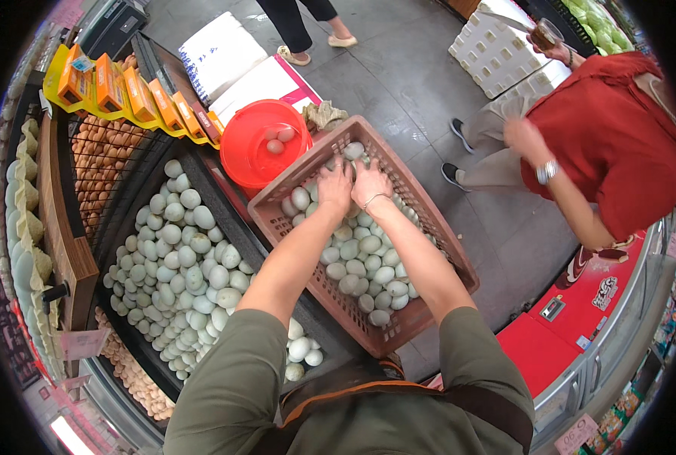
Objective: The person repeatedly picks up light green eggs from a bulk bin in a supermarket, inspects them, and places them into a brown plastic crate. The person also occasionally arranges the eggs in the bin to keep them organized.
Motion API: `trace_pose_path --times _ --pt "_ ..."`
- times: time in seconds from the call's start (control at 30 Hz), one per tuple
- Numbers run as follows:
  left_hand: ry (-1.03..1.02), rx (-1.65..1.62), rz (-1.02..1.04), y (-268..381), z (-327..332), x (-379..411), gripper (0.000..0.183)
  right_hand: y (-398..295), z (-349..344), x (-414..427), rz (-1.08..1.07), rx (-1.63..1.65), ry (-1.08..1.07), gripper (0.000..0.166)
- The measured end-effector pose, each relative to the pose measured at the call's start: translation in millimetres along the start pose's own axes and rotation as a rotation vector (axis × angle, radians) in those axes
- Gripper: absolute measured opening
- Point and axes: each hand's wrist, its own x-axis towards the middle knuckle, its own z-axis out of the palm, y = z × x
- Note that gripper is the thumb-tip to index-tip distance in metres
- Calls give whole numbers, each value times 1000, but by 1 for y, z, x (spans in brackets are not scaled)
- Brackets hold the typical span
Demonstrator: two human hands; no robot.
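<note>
A brownish-pink plastic crate (392, 327) with slotted walls holds many pale green-grey eggs (369, 244). Both hands reach into its far end, side by side. My left hand (334, 185) lies over eggs with its fingertips down among them. Close against it, my right hand (371, 183), with a bangle at the wrist, also dips its fingers between eggs. Whether either hand grips an egg is hidden. One egg (354, 151) shows just beyond the fingers. To the left of the crate, a black display bin (309, 301) is heaped with similar pale eggs (187, 256).
A red plastic bucket (241, 145) with a few eggs inside stands beyond the crate's left corner. An open notebook (224, 54) lies behind it. Brown eggs (102, 153) sit behind a wire divider. At right are a person in red (605, 142) and a red chest freezer (542, 347).
</note>
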Motion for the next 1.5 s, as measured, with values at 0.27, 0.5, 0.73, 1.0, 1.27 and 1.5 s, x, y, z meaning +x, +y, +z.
trace_pose_path --times 0.27,0.5,0.73,1.0,1.27,1.5 --pt "67 -62 22 -9 -3 -1 43 -1 14 31 -86 -103 -46 31" --pt "-32 55 40 -7 -8 1 30 -7 1 12 -15 -116 4 34" --pt "-102 141 22 7 5 13 33 34 -40 -73 -3 351 33 38" --pt "-99 476 -97 36 15 34 39 80 -24 -132 491 2261 -762 52" --pt "41 386 53 12 18 26 29 86 -9 -140 518 2577 -740 54" --pt "74 0 177 -8 -22 7 49 91 -8 -148 540 2499 -607 56"
